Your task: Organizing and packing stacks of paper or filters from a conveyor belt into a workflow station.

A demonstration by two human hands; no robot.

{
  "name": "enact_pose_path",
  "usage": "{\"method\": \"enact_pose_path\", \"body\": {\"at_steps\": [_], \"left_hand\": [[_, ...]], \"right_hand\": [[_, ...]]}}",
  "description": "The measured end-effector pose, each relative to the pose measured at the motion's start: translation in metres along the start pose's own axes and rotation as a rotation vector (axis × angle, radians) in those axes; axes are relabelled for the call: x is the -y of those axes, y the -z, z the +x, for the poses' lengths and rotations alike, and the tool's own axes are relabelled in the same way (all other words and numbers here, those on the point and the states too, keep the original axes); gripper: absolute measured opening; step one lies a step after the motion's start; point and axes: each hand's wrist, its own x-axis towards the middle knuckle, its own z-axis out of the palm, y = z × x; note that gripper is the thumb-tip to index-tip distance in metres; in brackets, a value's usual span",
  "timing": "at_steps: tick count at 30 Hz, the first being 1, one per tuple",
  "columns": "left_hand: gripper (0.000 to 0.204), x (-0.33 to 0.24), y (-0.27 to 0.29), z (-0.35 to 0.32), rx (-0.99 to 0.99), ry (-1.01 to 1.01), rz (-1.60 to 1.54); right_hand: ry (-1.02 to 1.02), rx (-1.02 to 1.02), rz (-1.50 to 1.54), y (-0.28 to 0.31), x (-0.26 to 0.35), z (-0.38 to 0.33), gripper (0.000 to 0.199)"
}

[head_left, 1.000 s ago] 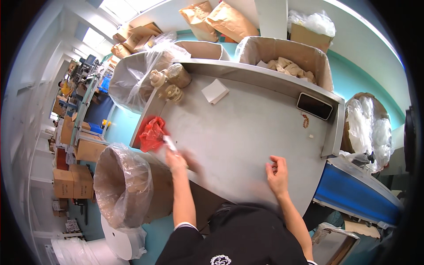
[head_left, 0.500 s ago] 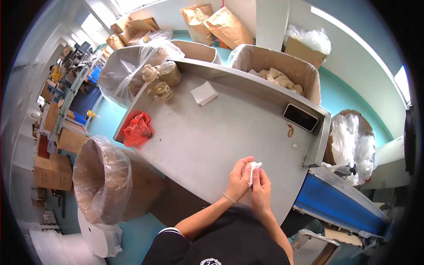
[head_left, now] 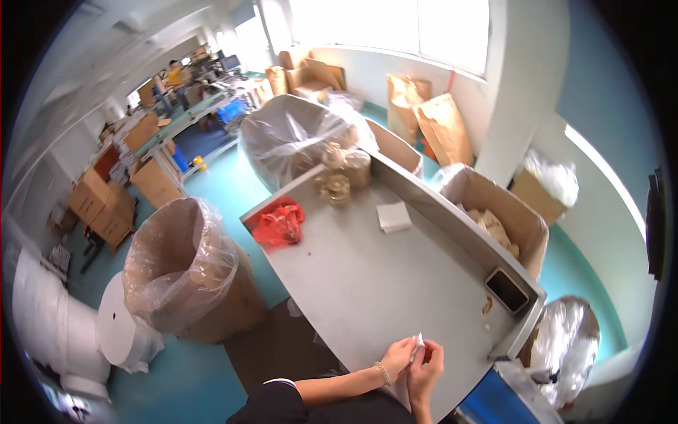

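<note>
Over the near right part of a grey metal table [head_left: 353,283], my two hands are close together. My left hand [head_left: 400,355], with a bracelet at the wrist, is closed on a small crumpled white piece [head_left: 420,340], perhaps tissue or cloth. My right hand [head_left: 427,367] grips the same piece from the other side. Fingers cover most of it, and only its pointed tip shows. Beyond the hands lie a phone [head_left: 507,290] and a small brown beaded loop [head_left: 487,304]. Farther off is a folded white sheet [head_left: 393,217].
A red plastic bag [head_left: 279,222] and jars [head_left: 337,189] stand at the table's far left. Raised metal edges run along its back and right. Lined bins [head_left: 191,275] surround it. A blue conveyor belt [head_left: 491,399] adjoins at right. A person [head_left: 175,76] is far off.
My view has tilted up and swung left, so the table and hands appear lower. Both hands stay together on the white piece, less of which shows now.
</note>
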Motion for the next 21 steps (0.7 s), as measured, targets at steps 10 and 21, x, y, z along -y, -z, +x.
{"method": "enact_pose_path", "body": {"at_steps": [10, 21], "left_hand": [[0.030, -0.022, 0.005, -0.007, 0.019, 0.063, -0.034], [0.034, -0.030, 0.022, -0.017, 0.268, 0.196, -0.112]], "right_hand": [[0.366, -0.021, -0.292, -0.016, -0.005, -0.009, 0.027], [0.257, -0.101, -0.260, -0.004, 0.002, -0.006, 0.006]]}}
